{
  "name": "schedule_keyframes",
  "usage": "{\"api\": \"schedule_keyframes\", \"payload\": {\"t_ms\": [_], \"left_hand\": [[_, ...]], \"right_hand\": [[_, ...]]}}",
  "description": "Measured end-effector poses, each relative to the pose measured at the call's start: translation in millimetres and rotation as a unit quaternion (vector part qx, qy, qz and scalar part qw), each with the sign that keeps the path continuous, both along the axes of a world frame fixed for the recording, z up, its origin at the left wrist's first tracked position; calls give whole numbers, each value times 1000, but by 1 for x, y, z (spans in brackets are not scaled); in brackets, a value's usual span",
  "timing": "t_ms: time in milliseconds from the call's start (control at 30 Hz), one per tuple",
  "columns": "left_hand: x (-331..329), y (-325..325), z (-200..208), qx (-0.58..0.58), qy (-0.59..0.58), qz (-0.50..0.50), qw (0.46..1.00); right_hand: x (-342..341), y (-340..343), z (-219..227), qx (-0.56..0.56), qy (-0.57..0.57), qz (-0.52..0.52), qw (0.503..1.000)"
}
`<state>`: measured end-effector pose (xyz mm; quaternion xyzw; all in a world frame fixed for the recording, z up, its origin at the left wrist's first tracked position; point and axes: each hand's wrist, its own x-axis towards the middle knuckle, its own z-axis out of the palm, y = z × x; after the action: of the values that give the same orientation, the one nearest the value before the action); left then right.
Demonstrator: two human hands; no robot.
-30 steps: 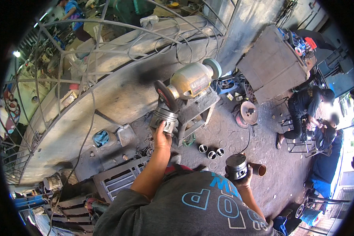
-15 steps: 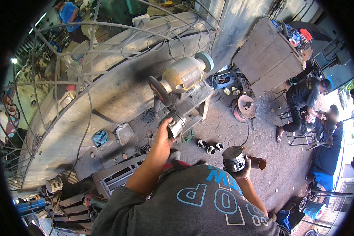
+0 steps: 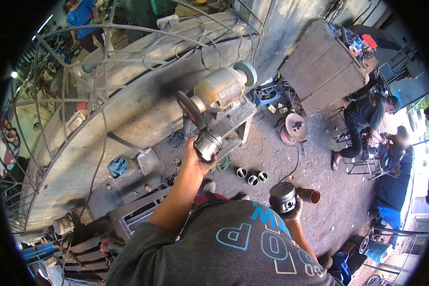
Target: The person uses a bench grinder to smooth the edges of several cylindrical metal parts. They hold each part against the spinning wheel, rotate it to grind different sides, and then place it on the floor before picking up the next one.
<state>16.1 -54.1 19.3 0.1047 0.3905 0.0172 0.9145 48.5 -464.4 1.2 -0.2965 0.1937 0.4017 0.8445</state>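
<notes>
In my left hand (image 3: 199, 161) is a silvery piston (image 3: 208, 145) with ring grooves, gripped round its lower part. It is held tilted, close below the dark wheel (image 3: 190, 109) of a yellowish bench grinder (image 3: 220, 88). My right hand (image 3: 295, 212) grips a darker piston (image 3: 283, 197), crown up, its grooves and pin hole showing. Just right of that piston is a brown metal cylinder sleeve (image 3: 311, 195). On the ground between my hands lie several small pistons or rings, among them a dark-centred one (image 3: 252, 180). My fingers are partly hidden behind both held pistons.
A metal stand (image 3: 238, 125) carries the grinder. Beyond it are a reddish wheel-like drum (image 3: 294, 128) and a large worn board or cabinet (image 3: 326, 66). A long-handled shovel (image 3: 148, 161) lies left. Two people (image 3: 367, 117) sit at right; another person (image 3: 83, 26) stands far left.
The left-hand piston has turned, showing more of its side, and sits slightly lower relative to the grinder. The right-hand piston has barely moved. The person at far left has shifted.
</notes>
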Motion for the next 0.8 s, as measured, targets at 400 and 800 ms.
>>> {"api": "schedule_keyframes", "payload": {"t_ms": [400, 800], "left_hand": [[-6, 17, -22, -75, -8, 6, 997], [-23, 16, -6, 155, -14, -70, 985]], "right_hand": [[-4, 10, -5, -57, -61, -45, 995], [11, -14, -62, -148, 6, -102, 984]]}}
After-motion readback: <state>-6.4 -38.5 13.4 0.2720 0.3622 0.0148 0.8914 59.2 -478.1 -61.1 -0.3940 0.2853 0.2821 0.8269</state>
